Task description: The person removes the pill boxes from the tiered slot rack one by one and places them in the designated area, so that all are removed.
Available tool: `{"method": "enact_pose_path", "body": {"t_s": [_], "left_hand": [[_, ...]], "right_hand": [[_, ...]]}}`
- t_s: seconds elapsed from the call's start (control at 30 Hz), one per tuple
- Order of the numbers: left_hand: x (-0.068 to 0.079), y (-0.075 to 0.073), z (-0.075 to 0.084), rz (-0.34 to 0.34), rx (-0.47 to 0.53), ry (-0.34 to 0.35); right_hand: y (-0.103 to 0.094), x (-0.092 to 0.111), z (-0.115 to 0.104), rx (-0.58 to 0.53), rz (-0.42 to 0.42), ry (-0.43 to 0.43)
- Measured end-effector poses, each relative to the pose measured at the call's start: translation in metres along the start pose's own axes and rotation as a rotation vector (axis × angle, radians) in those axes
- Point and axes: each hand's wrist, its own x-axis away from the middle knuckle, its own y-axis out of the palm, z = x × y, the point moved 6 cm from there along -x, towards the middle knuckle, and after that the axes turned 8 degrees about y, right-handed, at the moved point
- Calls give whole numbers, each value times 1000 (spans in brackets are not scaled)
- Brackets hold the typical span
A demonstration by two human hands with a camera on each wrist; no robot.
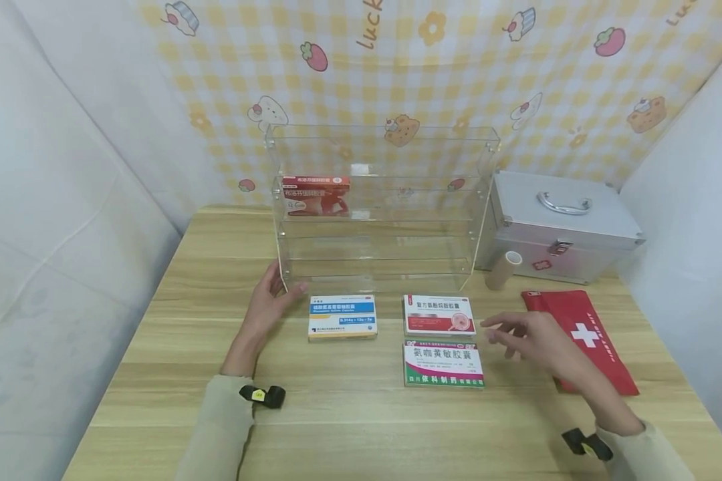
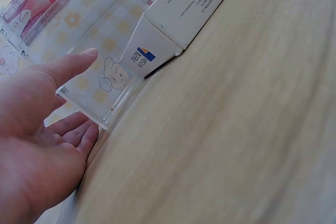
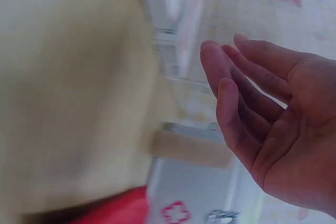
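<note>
A clear acrylic shelf rack (image 1: pixel 373 286) stands at the back of the table, a red medicine box (image 1: pixel 316 200) on one of its tiers at the left. My left hand (image 1: pixel 269 300) holds the rack's lower left corner, thumb across the front and fingers around the side panel. Just right of the thumb lies a blue-and-white medicine box (image 1: pixel 341 318). My right hand (image 1: pixel 532 337) hovers with loosely bent fingers and nothing in them, right of a red-and-white medicine box (image 1: pixel 439 315). Directly in front of that box lies a green-and-magenta medicine box (image 1: pixel 444 365).
Behind the right hand stands a silver first-aid case (image 1: pixel 568 227) with a handle. A tan roll (image 1: pixel 503 270) is upright before it. The red pouch (image 1: pixel 602 341) with a white cross lies at the right. A checked curtain (image 1: pixel 361 80) hangs behind the rack.
</note>
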Motion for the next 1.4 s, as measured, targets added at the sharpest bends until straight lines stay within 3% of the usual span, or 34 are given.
{"method": "enact_pose_path", "body": {"t_s": [0.27, 0.57, 0.83, 1.07, 1.27, 1.4], "left_hand": [[1, -4, 0, 1, 0, 2], [3, -1, -1, -3, 6, -5], [4, 0, 2, -2, 19, 4], [4, -1, -7, 6, 15, -16], [-2, -5, -29, 27, 12, -19], [-4, -6, -31, 40, -14, 1]], "right_hand": [[-27, -28, -62, 84, 105, -161], [-37, -79, -171, 170, 197, -415], [-47, -124, -252, 226, 217, -446], [-39, -153, -278, 330, 216, -401], [-33, -168, -281, 350, 205, -345], [-31, -174, -282, 346, 189, -333]]}}
